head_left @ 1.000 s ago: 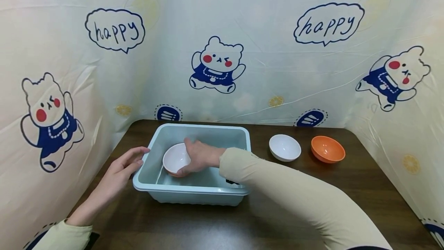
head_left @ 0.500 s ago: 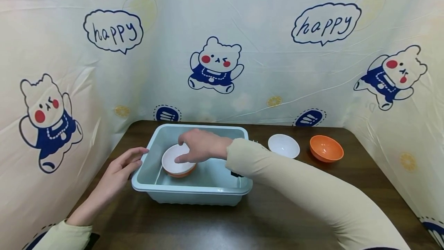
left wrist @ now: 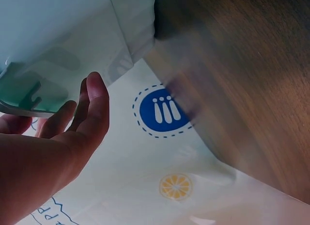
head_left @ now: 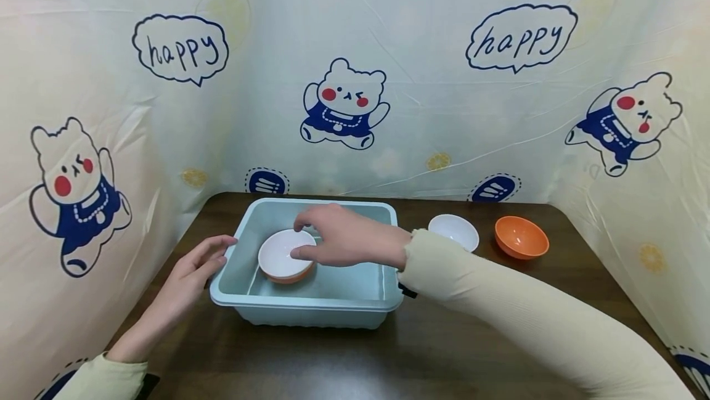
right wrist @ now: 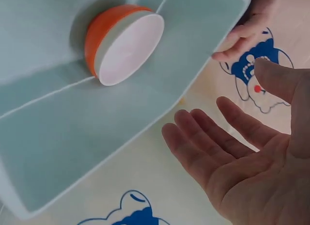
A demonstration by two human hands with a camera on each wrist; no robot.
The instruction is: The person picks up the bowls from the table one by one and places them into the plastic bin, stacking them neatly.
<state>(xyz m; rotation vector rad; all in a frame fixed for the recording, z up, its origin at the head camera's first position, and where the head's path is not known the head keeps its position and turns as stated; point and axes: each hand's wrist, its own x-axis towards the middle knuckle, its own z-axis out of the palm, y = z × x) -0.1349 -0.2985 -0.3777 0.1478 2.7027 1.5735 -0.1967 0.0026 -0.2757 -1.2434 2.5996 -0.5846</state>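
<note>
Off white bowl (head_left: 280,256) now, right hand (head_left: 345,236)

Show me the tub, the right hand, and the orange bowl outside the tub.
Tub (head_left: 305,304): head view, on its front rim.
Right hand (head_left: 342,237): head view, on its back.
Orange bowl (head_left: 521,237): head view, on its inside.

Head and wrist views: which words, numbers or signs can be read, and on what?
"happy": left blue-outlined cloud bubble, pale printed sheet.
"happy": right blue-outlined cloud bubble, same sheet.
"!!!": dark-blue dashed oval, repeated along the sheet.
Cut off, left wrist view: bubble lettering.
No other text legible.
</note>
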